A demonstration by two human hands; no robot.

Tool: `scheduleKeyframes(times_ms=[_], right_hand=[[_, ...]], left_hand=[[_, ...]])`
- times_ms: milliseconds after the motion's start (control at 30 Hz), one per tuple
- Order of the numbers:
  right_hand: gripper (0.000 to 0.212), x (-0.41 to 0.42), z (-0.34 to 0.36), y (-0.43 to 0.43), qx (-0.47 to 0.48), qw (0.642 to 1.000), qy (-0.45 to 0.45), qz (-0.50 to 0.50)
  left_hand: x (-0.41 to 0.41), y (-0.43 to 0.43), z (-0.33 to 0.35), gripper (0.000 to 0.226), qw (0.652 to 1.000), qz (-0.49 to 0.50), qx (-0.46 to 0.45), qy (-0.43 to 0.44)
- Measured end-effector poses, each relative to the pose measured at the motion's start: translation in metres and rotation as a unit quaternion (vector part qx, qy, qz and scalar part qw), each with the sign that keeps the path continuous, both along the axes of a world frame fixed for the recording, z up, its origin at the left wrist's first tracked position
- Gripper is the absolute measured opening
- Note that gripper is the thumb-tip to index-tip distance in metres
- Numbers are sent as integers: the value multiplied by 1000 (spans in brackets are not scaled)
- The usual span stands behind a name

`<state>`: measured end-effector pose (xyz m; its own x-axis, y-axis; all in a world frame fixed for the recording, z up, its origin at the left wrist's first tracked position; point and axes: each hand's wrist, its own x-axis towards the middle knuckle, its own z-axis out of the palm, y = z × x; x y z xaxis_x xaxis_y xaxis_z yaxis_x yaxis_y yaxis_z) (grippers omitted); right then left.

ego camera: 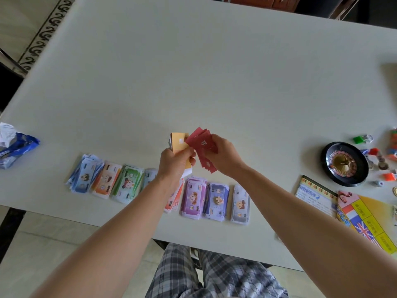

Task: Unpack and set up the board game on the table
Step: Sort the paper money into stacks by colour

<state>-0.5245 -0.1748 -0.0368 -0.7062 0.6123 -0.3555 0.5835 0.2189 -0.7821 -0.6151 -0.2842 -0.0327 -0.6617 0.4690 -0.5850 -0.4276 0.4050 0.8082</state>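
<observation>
My left hand [175,161] grips a stack of orange cards [178,141] above the white table [193,72]. My right hand [222,155] holds a fanned bunch of red cards [202,145] right beside it, the two stacks touching. Below my hands, several piles of play money [195,197] lie in a row along the near edge, from blue notes [84,172] at the left to pale notes [240,203] at the right. My left forearm hides part of the middle piles.
A black roulette wheel [343,164] sits at the right, with small coloured game pieces [374,151] around it. The folded game board [369,220] and a rules sheet [313,195] lie at the near right. A torn blue wrapper [15,147] rests at the left edge.
</observation>
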Motion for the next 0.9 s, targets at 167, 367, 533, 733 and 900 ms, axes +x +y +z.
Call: scheduleKeyframes(times_ms=[167, 367, 533, 733, 900], right_hand=[[10, 4, -17, 16, 330, 942, -29, 54], [12, 0, -47, 14, 382, 922, -28, 45], [11, 0, -54, 19, 332, 942, 3, 40], [21, 21, -61, 26, 162, 983, 55, -67], [20, 11, -62, 13, 131, 987, 40, -86]], left_hand=[[-11, 8, -13, 18, 994, 3, 9, 113], [-7, 30, -36, 17, 962, -107, -79, 240], [-9, 38, -40, 16, 947, -86, -107, 291], [-9, 30, -40, 28, 948, -93, -84, 291], [-8, 28, -39, 25, 976, -99, -41, 190]])
